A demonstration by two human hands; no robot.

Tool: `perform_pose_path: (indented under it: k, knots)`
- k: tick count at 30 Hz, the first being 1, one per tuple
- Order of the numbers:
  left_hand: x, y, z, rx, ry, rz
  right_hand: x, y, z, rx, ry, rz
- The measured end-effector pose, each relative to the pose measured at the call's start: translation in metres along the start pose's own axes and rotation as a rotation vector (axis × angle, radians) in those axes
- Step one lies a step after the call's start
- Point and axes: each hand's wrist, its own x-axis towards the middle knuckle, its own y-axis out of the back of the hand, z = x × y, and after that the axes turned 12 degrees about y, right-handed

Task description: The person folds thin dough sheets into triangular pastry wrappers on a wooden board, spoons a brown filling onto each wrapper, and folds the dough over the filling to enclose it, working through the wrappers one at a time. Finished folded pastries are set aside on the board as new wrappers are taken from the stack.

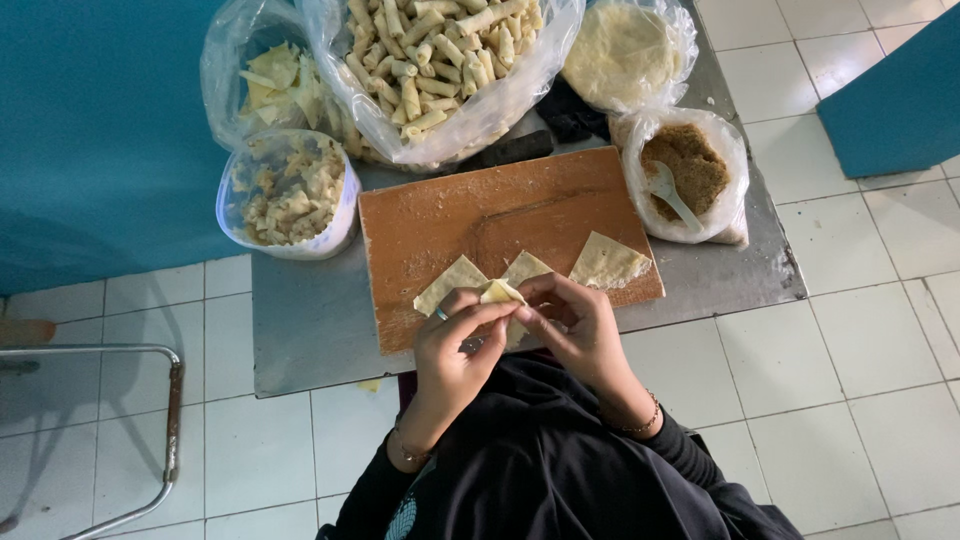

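Both hands meet over the near edge of the wooden board (500,225): the left hand (455,350) and the right hand (580,330) pinch a small folded pastry piece (498,292) between their fingertips, fingers curled closed around it. On the board's near edge lie flat pastry sheets, one (452,281) just beside the left hand, another (607,262) towards the right corner. The board sits on a low metal table (310,320). Along the table's far edge stand a big bag of rolled pastries (440,60), a bag of pastry scraps (275,85), a bag of round wrappers (620,50), and, at the right, a bag of brown filling (690,165) with a white spoon (670,192) in it. A tub of offcuts (290,195) stands at the left.
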Motion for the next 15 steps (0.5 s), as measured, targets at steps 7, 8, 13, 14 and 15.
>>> perform_pose_path:
  k: [7, 8, 13, 14, 15]
  knots:
    - [-0.008, 0.003, -0.017, -0.356, 0.253, -0.07, -0.004, 0.004, 0.02, 0.388, -0.002, 0.139]
    - [-0.01, 0.002, -0.02, -0.485, 0.29, -0.084, -0.004, 0.004, 0.021, 0.481, -0.021, 0.162]
    - [-0.018, 0.004, -0.042, -0.722, 0.391, -0.093, 0.0, 0.007, 0.017, 0.908, -0.008, 0.168]
    - [-0.017, 0.002, -0.047, -0.807, 0.375, -0.079, 0.001, 0.007, 0.015, 0.934, -0.042, 0.219]
    - [-0.016, 0.001, -0.052, -0.893, 0.357, -0.067, 0.001, 0.008, 0.011, 0.959, -0.075, 0.271]
